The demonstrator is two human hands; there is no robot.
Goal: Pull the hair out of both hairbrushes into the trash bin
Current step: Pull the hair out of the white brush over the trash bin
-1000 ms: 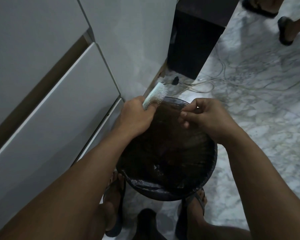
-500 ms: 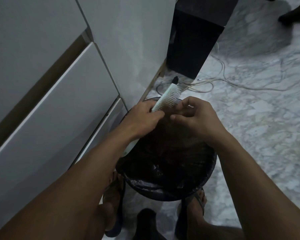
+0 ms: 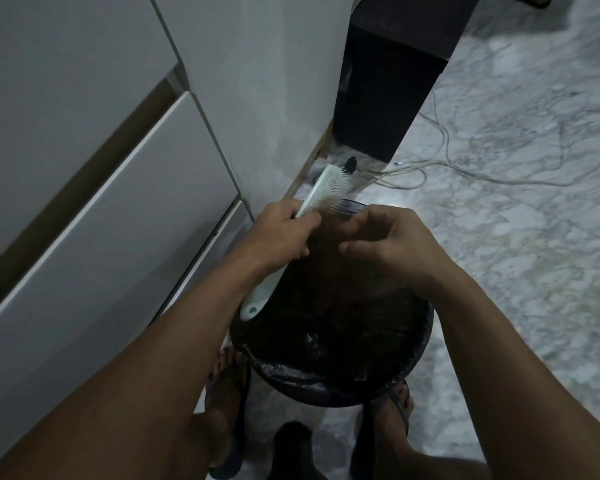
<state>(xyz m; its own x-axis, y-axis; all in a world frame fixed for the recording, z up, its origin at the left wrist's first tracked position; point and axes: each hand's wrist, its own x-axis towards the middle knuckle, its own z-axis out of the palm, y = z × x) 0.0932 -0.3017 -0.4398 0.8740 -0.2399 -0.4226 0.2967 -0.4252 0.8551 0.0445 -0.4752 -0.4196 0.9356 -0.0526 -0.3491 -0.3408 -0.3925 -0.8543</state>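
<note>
My left hand (image 3: 281, 233) grips a white hairbrush (image 3: 328, 188) by its neck, with the bristled head pointing up and away and the handle end sticking out below my wrist. Both hands are over a round dark trash bin (image 3: 413, 368) lined with a black bag, standing on the floor between my feet. My right hand (image 3: 388, 240) hovers just right of the brush head with curled fingers, thumb and fingertips close together. The dim light hides whether any hair is pinched between them. A second hairbrush is not in view.
White cabinet drawers (image 3: 118, 202) fill the left side. A black box-like unit (image 3: 388, 81) stands behind the bin. Pale cables (image 3: 447, 168) trail across the marble floor (image 3: 534, 237) on the right. My sandalled feet flank the bin.
The brush has been tilted and raised in my left hand, so more of its head shows. My right hand went to the bristles and has since drawn slightly back to the right.
</note>
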